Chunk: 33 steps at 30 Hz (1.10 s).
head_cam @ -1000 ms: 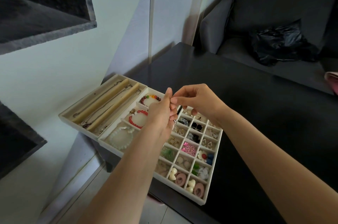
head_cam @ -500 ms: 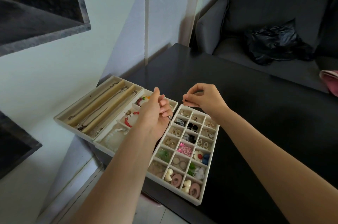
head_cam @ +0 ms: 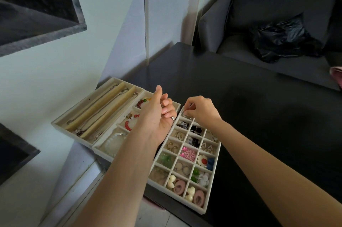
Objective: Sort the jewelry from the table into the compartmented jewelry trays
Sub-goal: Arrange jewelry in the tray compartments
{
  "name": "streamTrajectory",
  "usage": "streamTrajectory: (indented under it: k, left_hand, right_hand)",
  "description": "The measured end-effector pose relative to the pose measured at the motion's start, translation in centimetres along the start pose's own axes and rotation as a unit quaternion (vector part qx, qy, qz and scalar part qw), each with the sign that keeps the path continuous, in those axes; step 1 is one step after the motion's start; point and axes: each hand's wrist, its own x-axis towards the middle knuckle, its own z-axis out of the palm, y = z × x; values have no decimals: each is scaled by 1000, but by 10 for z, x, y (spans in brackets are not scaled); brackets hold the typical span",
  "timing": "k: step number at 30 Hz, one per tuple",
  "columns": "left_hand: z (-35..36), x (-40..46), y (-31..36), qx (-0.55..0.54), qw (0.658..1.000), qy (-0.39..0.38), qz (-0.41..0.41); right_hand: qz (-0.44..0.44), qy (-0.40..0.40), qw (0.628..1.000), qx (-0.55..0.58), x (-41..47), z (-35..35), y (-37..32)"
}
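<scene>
At the far left of the group, toward the middle left of the frame, the long tray point(head_cam: 88, 113) lies with chains stretched along its lanes, and it hangs a little over the edge of the black desk point(head_cam: 249, 115); just right of it is the bracelet tray point(head_cam: 118, 141), with beaded strands in its wider cells. Above that tray the left hand point(head_cam: 157, 115) hovers, thumb up and fingers curled into the palm; a small silvery piece point(head_cam: 173, 118) glints at its lowest finger, though I cannot tell whether it is held there or worn. Further right, the earring tray point(head_cam: 216, 176) is nearly full, its cells holding hoops, a pink flower point(head_cam: 188, 154) and shell-shaped pieces. The right hand point(head_cam: 200, 111) is bent over the far corner of that grid at frame centre, fingertips point(head_cam: 187, 109) pinched together over the top cells; whatever they hold is too small to make out. To my eye a tiny item is being set into that far cell. Done well, the pinch should go low inside the walls before letting go, so the piece does not bounce into a neighbouring cell, and the forearm should stay clear of the nearer cells. The left hand would do best to keep off the overhanging trays.
</scene>
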Motion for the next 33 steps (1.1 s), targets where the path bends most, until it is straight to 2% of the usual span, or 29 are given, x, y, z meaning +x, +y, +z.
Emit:
streamTrajectory:
  k: [13, 19, 26, 33]
  left_hand:
    - [1, 1, 0, 5, 1000, -9, 3]
    - [0, 1, 2, 2, 1000, -10, 13]
    - [1, -1, 4, -5, 1000, -5, 6]
    - [6, -6, 5, -39, 999, -24, -14]
  right_hand:
    - [11, -4, 1000, -16, -2, 5, -1]
    - [15, 41, 999, -1, -5, -6, 7]
    - [-36, -23, 996, -77, -14, -11, 5]
    - [-27, -53, 995, -85, -15, -10, 0]
